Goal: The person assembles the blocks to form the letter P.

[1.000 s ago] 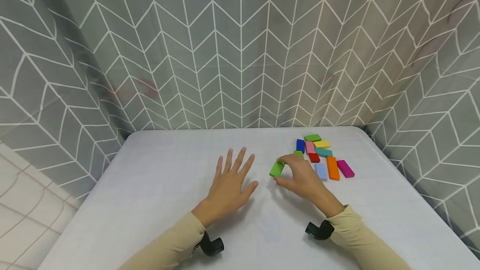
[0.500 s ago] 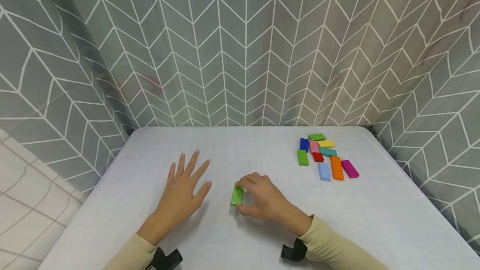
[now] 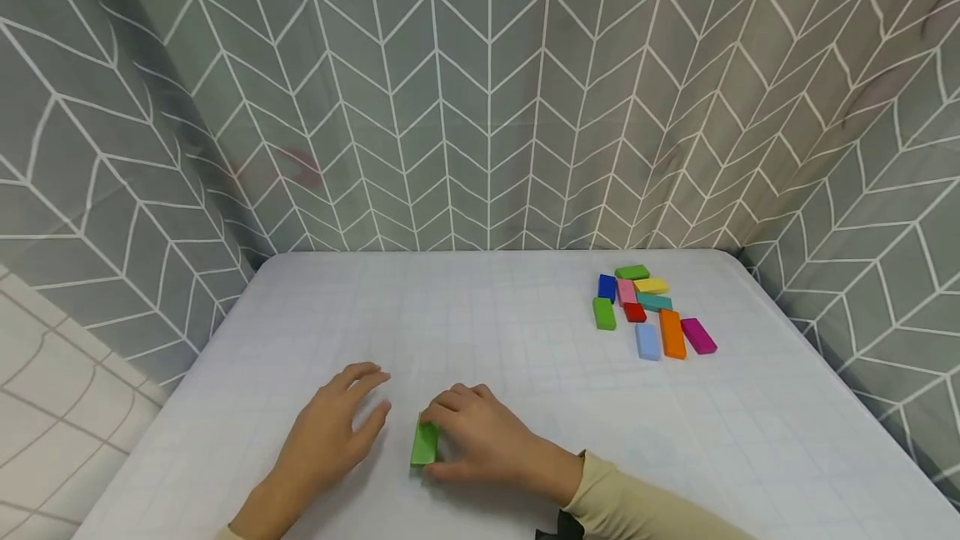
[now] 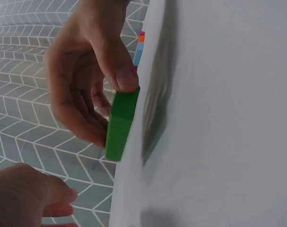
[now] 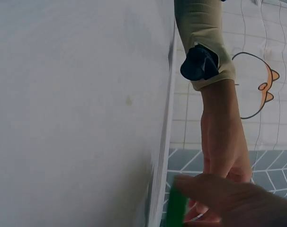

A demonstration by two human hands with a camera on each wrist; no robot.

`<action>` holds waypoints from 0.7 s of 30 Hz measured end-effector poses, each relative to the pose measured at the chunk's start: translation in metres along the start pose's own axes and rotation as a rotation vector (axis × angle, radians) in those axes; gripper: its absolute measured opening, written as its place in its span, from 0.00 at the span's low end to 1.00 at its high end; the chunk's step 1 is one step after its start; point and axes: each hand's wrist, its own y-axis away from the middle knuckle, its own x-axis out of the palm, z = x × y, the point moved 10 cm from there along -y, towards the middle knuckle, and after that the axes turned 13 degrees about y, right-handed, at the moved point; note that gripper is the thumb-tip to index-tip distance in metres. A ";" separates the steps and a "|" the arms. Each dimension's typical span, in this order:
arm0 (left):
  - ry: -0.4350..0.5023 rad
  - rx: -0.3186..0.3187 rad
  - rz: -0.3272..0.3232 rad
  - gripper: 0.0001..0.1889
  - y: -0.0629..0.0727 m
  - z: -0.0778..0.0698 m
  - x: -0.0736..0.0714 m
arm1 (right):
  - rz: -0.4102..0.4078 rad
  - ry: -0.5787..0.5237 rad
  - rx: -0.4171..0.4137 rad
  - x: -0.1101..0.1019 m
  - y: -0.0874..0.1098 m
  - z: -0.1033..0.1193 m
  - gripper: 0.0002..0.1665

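My right hand (image 3: 487, 444) pinches a green block (image 3: 424, 442) by its two ends, thumb at the near end and fingertips at the far end, low over the front middle of the table. In the left wrist view the green block (image 4: 121, 125) shows between the thumb and fingers of the right hand (image 4: 86, 61). Just left of it is my left hand (image 3: 324, 432), fingers loosely bent and thumb spread, holding nothing. A gap separates the left hand from the block. Only part of the block (image 5: 175, 208) appears in the right wrist view, below the thumb.
At the back right of the white table (image 3: 510, 315) lies a loose group of coloured blocks: a green one (image 3: 604, 313), a light blue one (image 3: 647, 342), an orange one (image 3: 672, 334), a magenta one (image 3: 699, 336) and several others. A patterned curtain (image 3: 465, 107) hangs behind.
The right hand has carried the green block leftward and nearer, away from the group of blocks. The left hand has moved left and nearer, its spread fingers now bent.
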 end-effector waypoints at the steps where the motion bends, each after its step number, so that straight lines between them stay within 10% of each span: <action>1: 0.018 0.009 0.010 0.18 0.001 -0.001 0.004 | 0.016 0.013 -0.007 0.002 0.000 0.002 0.28; 6: 0.154 0.240 0.118 0.19 0.012 -0.020 0.025 | 0.031 -0.009 0.011 -0.003 0.012 -0.009 0.30; 12: 0.283 0.553 0.286 0.18 0.033 -0.038 0.044 | -0.064 -0.100 0.211 -0.030 0.045 -0.077 0.25; 21: 0.282 0.634 0.276 0.17 0.035 -0.036 0.047 | -0.098 -0.045 0.621 -0.049 0.106 -0.203 0.22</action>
